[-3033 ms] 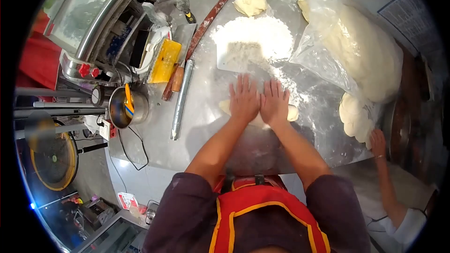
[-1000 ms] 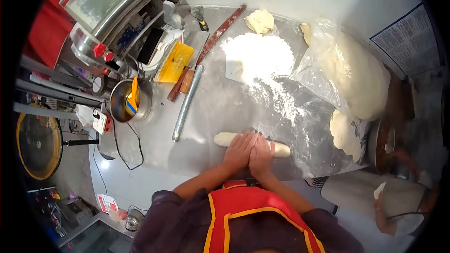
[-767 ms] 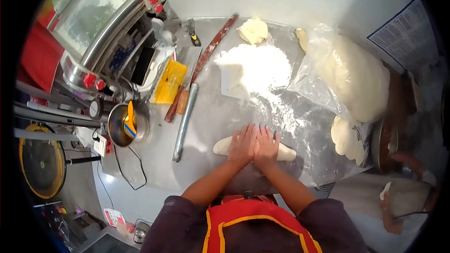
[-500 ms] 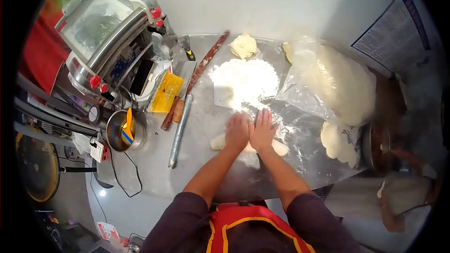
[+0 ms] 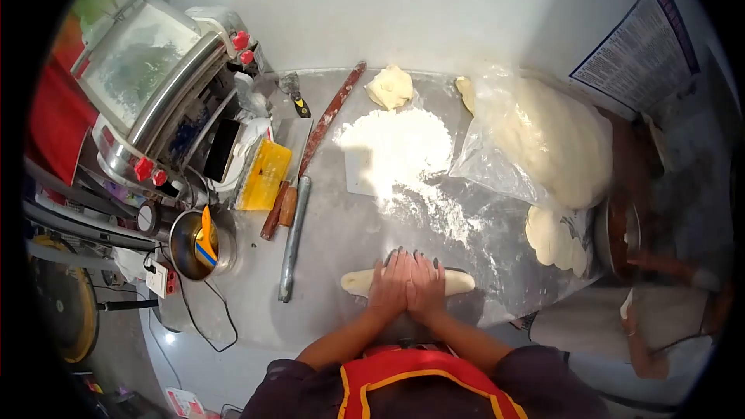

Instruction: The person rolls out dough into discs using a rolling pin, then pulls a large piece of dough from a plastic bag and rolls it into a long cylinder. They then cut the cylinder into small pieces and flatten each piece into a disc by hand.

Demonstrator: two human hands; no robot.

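Observation:
A pale log of dough [image 5: 460, 282] lies crosswise near the front edge of the metal table, both ends showing past my hands. My left hand [image 5: 389, 285] presses flat on its middle, fingers stretched away from me. Right beside it, touching, my right hand [image 5: 426, 287] rests on the dough with its fingers straight too. The dough's middle is hidden under both palms. Beyond them spreads a heap of white flour [image 5: 411, 143], with a small lump of dough [image 5: 389, 87] behind it.
To the left lie a grey metal rod [image 5: 293, 240], a long reddish stick [image 5: 334, 116], a yellow-bladed scraper [image 5: 265, 174] and a pot [image 5: 194, 244]. A dough machine [image 5: 155, 70] stands behind. On the right are bagged dough [image 5: 555, 140], flattened dough [image 5: 552, 240] and another person's arm [image 5: 660, 265].
Both hands have drawn back toward my body, rolling the dough log nearer the table's front edge. The log's ends reach slightly farther out. The view has shifted a little.

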